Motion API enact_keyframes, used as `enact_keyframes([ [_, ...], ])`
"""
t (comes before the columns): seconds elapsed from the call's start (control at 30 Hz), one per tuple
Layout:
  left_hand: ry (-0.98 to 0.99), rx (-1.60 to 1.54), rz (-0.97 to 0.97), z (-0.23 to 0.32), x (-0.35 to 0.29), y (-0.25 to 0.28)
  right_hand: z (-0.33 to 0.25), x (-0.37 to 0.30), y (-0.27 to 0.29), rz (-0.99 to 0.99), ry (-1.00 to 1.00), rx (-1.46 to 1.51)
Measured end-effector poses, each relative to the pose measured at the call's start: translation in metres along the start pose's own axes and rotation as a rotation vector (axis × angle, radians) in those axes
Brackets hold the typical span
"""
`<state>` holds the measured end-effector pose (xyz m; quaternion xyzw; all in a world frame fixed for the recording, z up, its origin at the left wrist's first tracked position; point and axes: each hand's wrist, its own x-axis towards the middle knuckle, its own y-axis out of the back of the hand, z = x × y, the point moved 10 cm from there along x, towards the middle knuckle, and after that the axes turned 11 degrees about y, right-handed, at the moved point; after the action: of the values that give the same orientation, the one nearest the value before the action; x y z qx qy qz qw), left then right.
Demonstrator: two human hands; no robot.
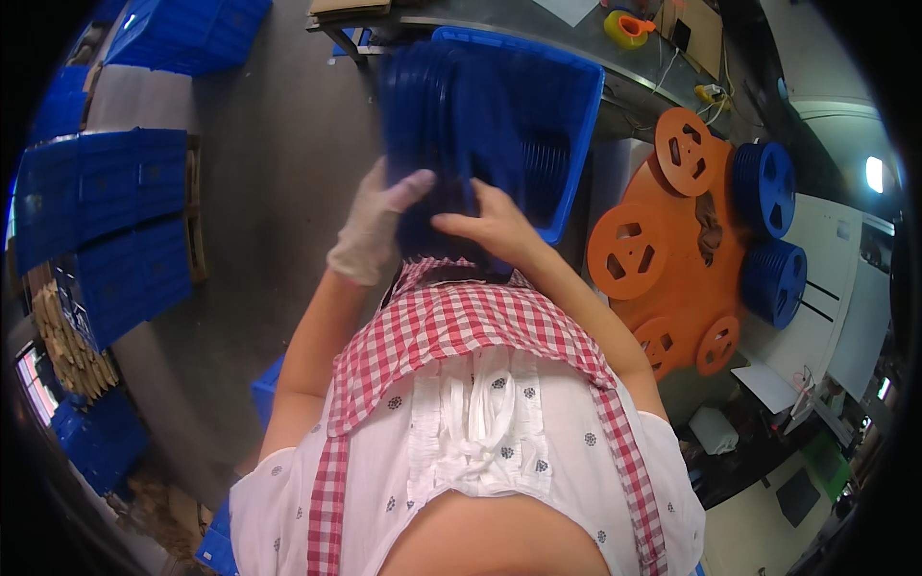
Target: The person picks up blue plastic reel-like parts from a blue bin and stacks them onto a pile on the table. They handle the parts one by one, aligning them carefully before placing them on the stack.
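Head view: smooth grey floor (pixel 288 125), slightly shiny. At left, glossy blue plastic crates (pixel 125 182) piled by wooden pallets (pixel 195 230). At top, metal-edged table (pixel 624 75) with yellow-and-orange ring-shaped item (pixel 629 31). At right, flat orange turntable (pixel 696 288); on it, round orange plates (pixel 626 252) with cut-out slots; at its right edge, ribbed blue reels (pixel 773 283). Dark blue stack (pixel 423 115) of ridged plastic, motion-blurred, up between both hands, overlapping left part of blue bin (pixel 584 144); can't tell if touching it. Thin ribbed discs (pixel 545 173) inside bin. Left hand (pixel 370 230) in pale glove: thumb pressed to stack's near side, other fingers hidden, can't tell if spread. Right hand (pixel 499 228) bare: thumb and forefinger spread apart against stack, rest hidden. Below, red-white checked cloth apron (pixel 471 312).
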<state>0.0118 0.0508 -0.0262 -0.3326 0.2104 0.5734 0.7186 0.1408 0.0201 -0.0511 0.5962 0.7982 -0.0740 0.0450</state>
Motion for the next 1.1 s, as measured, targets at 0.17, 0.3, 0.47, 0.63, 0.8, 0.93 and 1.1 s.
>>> enact_keyframes([
  [0.17,-0.115,-0.044,0.002,0.027,-0.008,0.023,0.010,-0.011,0.048,0.242,0.029,0.840],
  [0.3,-0.121,-0.387,-0.101,0.032,-0.029,0.093,-0.015,-0.052,0.123,0.189,0.209,1.472],
  [0.47,-0.230,-0.554,-0.110,0.025,-0.048,0.144,-0.020,-0.099,0.171,0.221,0.510,1.409],
  [0.63,-0.237,-0.581,-0.119,0.021,-0.048,0.143,-0.042,-0.104,0.181,0.162,0.588,1.343],
  [0.8,-0.224,-0.610,-0.156,0.019,-0.042,0.136,-0.071,-0.100,0.169,0.177,0.535,1.227],
  [0.93,-0.211,-0.656,-0.272,0.020,-0.037,0.125,-0.085,-0.087,0.145,0.259,0.330,0.787],
  [1.1,-0.102,-0.423,-0.274,0.028,-0.032,0.035,-0.067,-0.026,0.064,0.172,0.073,0.166],
])
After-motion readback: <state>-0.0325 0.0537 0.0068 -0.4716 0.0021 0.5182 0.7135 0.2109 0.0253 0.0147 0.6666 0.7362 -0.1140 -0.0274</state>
